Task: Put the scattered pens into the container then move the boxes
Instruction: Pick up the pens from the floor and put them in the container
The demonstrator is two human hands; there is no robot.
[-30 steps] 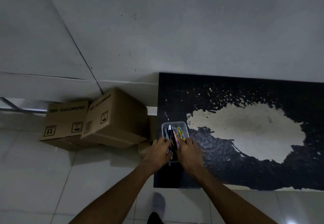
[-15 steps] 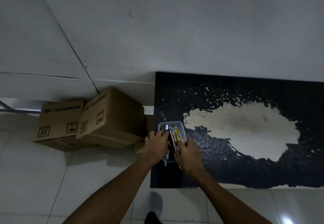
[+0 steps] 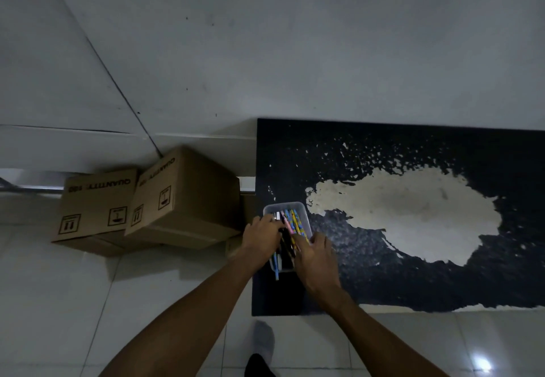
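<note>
1. Dim room with a pale tiled floor (image 3: 88,303) and a grey wall (image 3: 295,52). A black table (image 3: 442,273) with a worn pale patch carries the clear container (image 3: 299,206), which sits close to the table's left edge.
2. Pens (image 3: 292,223) lie inside the container, their long axes running from its near rim to its far rim. Which end is the tip cannot be told. A blue pen (image 3: 276,267) overhangs the near rim.
3. Left hand (image 3: 261,239) sits at the container's left side, fingers bent over the pens; whether they grasp or only press cannot be told. Right hand (image 3: 317,255) sits at the container's near right corner, fingers curled round the pen bundle.
4. Boxes (image 3: 182,199) stand on the floor to the left of the container, touching each other; neither hand touches them.
5. Risk: the overhanging pens look poorly seated, so letting go abruptly could tip them over the container's near rim. The light container could also slide off the table if pushed leftward.
</note>
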